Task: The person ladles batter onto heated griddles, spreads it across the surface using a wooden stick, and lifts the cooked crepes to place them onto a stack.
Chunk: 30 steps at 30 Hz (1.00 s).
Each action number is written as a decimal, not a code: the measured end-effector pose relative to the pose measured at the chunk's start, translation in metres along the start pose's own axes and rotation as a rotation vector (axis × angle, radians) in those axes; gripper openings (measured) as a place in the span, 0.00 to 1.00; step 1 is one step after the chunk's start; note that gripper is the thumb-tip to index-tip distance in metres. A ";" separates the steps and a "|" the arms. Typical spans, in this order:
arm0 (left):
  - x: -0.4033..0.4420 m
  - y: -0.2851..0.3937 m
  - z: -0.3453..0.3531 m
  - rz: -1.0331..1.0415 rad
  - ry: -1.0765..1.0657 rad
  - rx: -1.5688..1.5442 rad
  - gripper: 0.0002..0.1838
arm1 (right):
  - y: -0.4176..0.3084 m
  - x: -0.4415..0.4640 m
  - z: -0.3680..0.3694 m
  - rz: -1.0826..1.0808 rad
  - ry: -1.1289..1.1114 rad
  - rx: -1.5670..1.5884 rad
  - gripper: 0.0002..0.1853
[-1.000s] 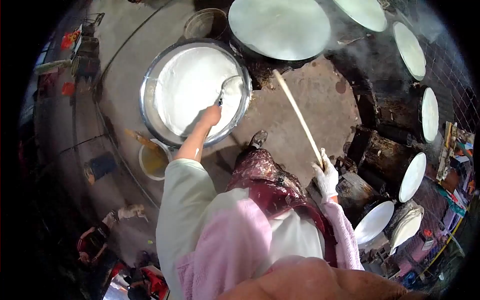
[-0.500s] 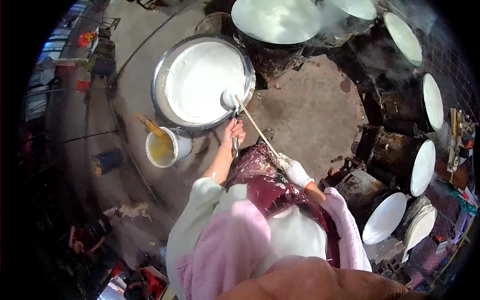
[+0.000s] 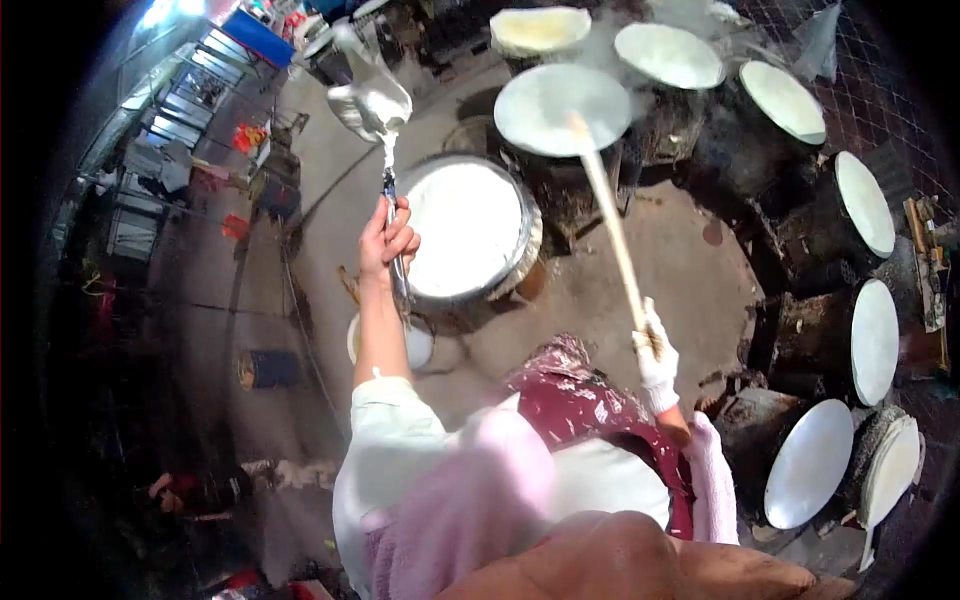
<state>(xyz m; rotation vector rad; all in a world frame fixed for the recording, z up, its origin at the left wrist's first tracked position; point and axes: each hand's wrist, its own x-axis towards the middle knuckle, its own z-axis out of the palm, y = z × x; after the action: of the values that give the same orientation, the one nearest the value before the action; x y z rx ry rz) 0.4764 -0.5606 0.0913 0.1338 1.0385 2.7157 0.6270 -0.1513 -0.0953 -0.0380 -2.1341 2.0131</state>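
Bare, my left hand point(image 3: 390, 240) is wrapped around the handle of a metal ladle point(image 3: 372, 105), raised at the upper left. White batter coats the ladle's bowl and neck. Below and right of it stands a wide metal basin point(image 3: 527, 200) of white batter point(image 3: 462, 225). In a white glove, my right hand point(image 3: 655, 360) grips a long pale wooden stick point(image 3: 612, 220). The stick's far end lies over a round griddle point(image 3: 520, 110) covered with a pale layer; I cannot tell whether it touches.
More round griddles curve along the right, among them a pale-topped one point(image 3: 668, 55) and another point(image 3: 875, 340); steam drifts over the far ones. A white bucket point(image 3: 420, 348) stands near the basin. A dark cylinder point(image 3: 268, 368) is on the floor at left.
My left hand has lifted the ladle out of the basin, up and to the left. My right hand has moved the stick from the basin's edge to the griddle. The view has shifted.
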 end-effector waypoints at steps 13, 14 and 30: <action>0.063 -0.082 0.097 -0.171 -0.029 0.787 0.15 | 0.069 -0.118 -0.097 0.378 0.806 0.098 0.23; 0.073 -0.093 0.104 -0.268 -0.099 0.707 0.15 | 0.076 -0.139 -0.093 0.359 0.882 0.140 0.22; -0.040 -0.506 0.404 -1.561 -0.988 0.600 0.16 | 0.008 -0.396 -0.123 0.450 1.909 0.211 0.25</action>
<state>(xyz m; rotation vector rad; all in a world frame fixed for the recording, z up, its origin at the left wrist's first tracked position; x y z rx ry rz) 0.6741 0.0567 0.0541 0.4459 0.8911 0.7181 1.0343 -0.0928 -0.1497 -1.6504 -0.6066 1.0833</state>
